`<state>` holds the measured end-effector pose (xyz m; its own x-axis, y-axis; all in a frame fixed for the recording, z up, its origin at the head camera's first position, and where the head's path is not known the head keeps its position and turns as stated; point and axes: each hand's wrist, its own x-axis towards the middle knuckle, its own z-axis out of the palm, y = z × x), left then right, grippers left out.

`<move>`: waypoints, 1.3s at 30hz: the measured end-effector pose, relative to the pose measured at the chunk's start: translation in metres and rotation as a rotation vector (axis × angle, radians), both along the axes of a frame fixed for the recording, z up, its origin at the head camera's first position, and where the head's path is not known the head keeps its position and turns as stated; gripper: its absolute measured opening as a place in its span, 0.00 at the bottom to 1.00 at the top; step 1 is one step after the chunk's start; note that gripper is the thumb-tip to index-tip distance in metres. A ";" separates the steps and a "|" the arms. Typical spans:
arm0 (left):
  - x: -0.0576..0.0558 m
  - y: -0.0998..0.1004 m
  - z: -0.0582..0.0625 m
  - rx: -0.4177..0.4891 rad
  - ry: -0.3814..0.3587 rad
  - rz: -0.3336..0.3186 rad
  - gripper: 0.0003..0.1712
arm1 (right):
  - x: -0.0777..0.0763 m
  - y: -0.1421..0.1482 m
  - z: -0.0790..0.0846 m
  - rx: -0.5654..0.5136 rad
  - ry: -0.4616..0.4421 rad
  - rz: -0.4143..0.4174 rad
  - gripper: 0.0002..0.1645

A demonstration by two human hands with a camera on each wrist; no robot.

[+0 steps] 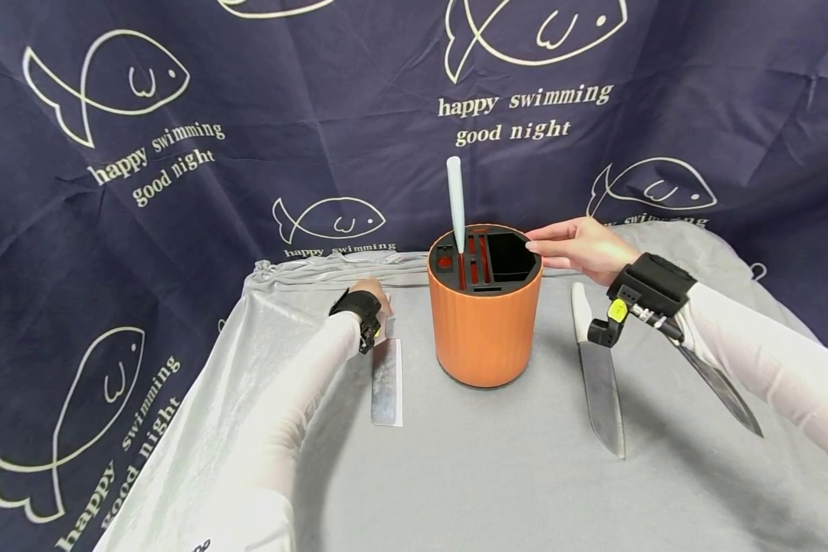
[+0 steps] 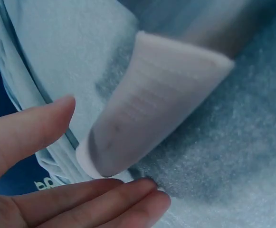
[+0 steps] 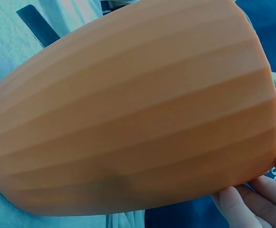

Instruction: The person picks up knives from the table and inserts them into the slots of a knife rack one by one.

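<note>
The rear and left boundaries consist of a navy fabric backdrop, hung with soft folds and creases. Its pale print comprises fish outlines, 6 visible in the head view with 2 cropped at the upper edge, and lettering reading "happy swimming" and "good night". The counter is covered by a light grey cloth. Along the rear edge, the cloth gathers into folds near the backdrop. Illumination is bright; soft-edged shadows fall across the cloth.
</note>
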<state>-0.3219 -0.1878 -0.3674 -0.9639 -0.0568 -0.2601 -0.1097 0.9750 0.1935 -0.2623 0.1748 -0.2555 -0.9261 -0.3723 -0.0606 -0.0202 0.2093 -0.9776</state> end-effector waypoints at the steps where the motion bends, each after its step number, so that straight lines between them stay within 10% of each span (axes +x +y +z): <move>1: -0.008 -0.002 -0.006 -0.009 -0.024 0.008 0.22 | 0.000 0.000 0.000 0.000 0.000 0.002 0.31; 9: -0.097 -0.037 -0.110 -0.221 0.198 -0.079 0.25 | 0.000 -0.001 0.000 0.002 0.004 0.001 0.32; 16: -0.020 0.000 -0.024 -0.116 0.088 -0.023 0.17 | 0.000 0.000 -0.001 0.038 0.014 -0.011 0.30; 19: 0.004 0.007 -0.006 -0.121 0.124 -0.037 0.15 | -0.001 0.000 -0.002 0.047 0.015 -0.010 0.30; 39: 0.024 -0.018 0.007 0.209 0.202 0.071 0.16 | 0.001 0.000 0.000 0.029 0.012 -0.006 0.31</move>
<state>-0.2977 -0.2055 -0.3603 -0.9929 -0.0910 -0.0770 -0.1149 0.9030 0.4140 -0.2616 0.1745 -0.2557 -0.9292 -0.3648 -0.0598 -0.0307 0.2375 -0.9709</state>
